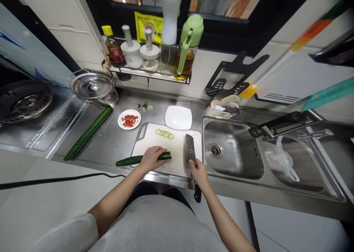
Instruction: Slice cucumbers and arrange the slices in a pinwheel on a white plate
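My left hand (152, 159) is closed over a cut cucumber (128, 161), which lies across the near edge of a white cutting board (146, 141). Its cut end points right, past my fingers. In my right hand (199, 174) is the black handle of a cleaver (190, 147), its blade resting over the board's right side, apart from the cucumber. A short row of cucumber slices (165, 134) lies near the board's far edge. Behind the board is a white square plate (178, 117). A small round plate (121, 120) to its left holds chopped red bits.
A whole cucumber (87, 134) lies on the steel counter at left, by a lidded pot (94, 86). Cucumber ends (144, 105) sit near the wall. A double sink (235, 149) with a faucet is at right. Bottles and jars stand on a rack (155, 73) above the counter.
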